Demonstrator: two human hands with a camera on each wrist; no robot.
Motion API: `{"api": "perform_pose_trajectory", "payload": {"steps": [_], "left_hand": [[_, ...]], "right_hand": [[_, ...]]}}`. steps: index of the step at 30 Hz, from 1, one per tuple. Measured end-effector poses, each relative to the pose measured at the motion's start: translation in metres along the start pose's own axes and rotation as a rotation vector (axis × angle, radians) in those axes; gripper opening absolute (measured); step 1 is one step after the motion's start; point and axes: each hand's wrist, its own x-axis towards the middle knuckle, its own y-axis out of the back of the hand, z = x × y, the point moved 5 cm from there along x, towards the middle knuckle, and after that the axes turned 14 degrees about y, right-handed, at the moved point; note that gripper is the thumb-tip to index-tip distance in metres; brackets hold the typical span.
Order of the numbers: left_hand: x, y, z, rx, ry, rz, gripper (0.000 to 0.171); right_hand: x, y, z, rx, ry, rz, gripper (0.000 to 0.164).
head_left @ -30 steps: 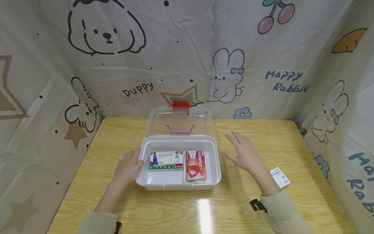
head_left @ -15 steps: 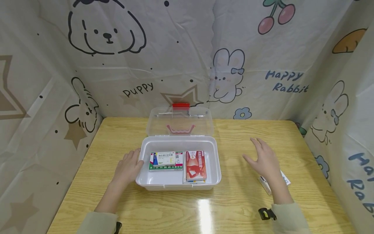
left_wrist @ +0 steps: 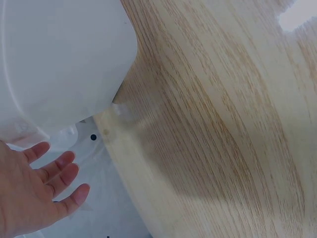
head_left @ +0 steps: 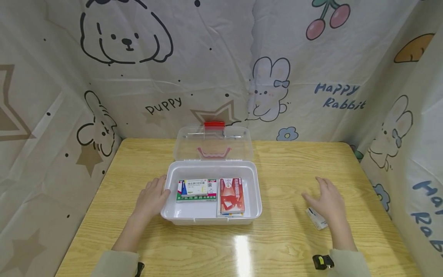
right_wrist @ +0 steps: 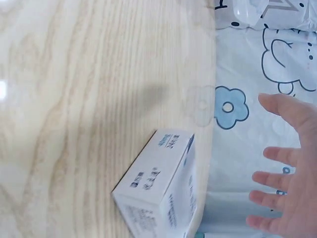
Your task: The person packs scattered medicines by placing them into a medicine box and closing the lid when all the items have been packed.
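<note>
A white plastic storage box (head_left: pixel 211 221) stands on the table with its clear lid (head_left: pixel 188 144) tipped back. Inside lie a red medicine box (head_left: pixel 232 196) and a white, blue-cornered medicine box (head_left: pixel 196 187) atop a green-edged medicine box (head_left: pixel 197 199). My left hand (head_left: pixel 149 197) rests at the storage box's left wall, thumb near the rim; the left wrist view shows its fingers loosely bent. To the right, my right hand (head_left: pixel 328 202), fingers spread, hovers over a small white medicine box (head_left: pixel 316 218), partly hiding it. That medicine box (right_wrist: pixel 153 173) shows printed sides in the right wrist view.
The wood-grain table (head_left: pixel 277 250) ends at a printed curtain (head_left: pixel 214 77) at the back, with more curtain at both sides. A red latch (head_left: pixel 214 124) stands up on the lid's far edge, and a pink handle (head_left: pixel 214 153) shows through the lid.
My right hand has moved right and toward me, from beside the storage box to over the small white medicine box. My left hand and the storage box have stayed put.
</note>
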Motion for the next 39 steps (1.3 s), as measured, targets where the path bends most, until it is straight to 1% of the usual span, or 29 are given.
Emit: {"api": "perform_pose_trajectory", "payload": {"steps": [3, 5, 7, 10, 14, 18, 21, 25, 33, 39], "left_hand": [[0.0, 0.0, 0.0, -0.002, -0.001, 0.001, 0.054], [0.0, 0.0, 0.0, -0.004, -0.003, 0.002, 0.054], [0.0, 0.0, 0.0, -0.005, -0.005, 0.003, 0.054], [0.0, 0.0, 0.0, -0.005, -0.006, 0.005, 0.054], [0.001, -0.001, -0.001, -0.004, -0.004, 0.001, 0.054], [0.001, 0.0, -0.001, -0.002, -0.023, 0.012, 0.054], [0.0, 0.001, -0.001, 0.002, -0.036, 0.019, 0.054], [0.0, 0.0, -0.001, -0.002, -0.028, 0.012, 0.054], [-0.001, 0.0, -0.001, -0.005, -0.037, 0.022, 0.052], [0.0, 0.001, 0.0, 0.0, -0.035, 0.026, 0.052]], "right_hand": [[-0.006, -0.002, 0.006, 0.006, -0.059, -0.023, 0.08], [-0.011, -0.005, 0.009, 0.02, -0.108, -0.055, 0.083], [-0.014, -0.009, 0.012, 0.038, -0.164, -0.083, 0.086], [-0.021, -0.015, 0.018, 0.057, -0.272, -0.105, 0.091], [-0.029, -0.02, 0.025, 0.053, -0.396, -0.097, 0.092], [-0.035, -0.025, 0.029, 0.049, -0.475, -0.089, 0.093], [-0.038, -0.028, 0.032, 0.043, -0.516, -0.083, 0.095], [-0.041, -0.031, 0.033, 0.042, -0.555, -0.088, 0.096], [-0.041, -0.036, 0.035, 0.074, -0.65, -0.146, 0.101], [-0.04, -0.04, 0.035, 0.087, -0.664, -0.194, 0.102]]}}
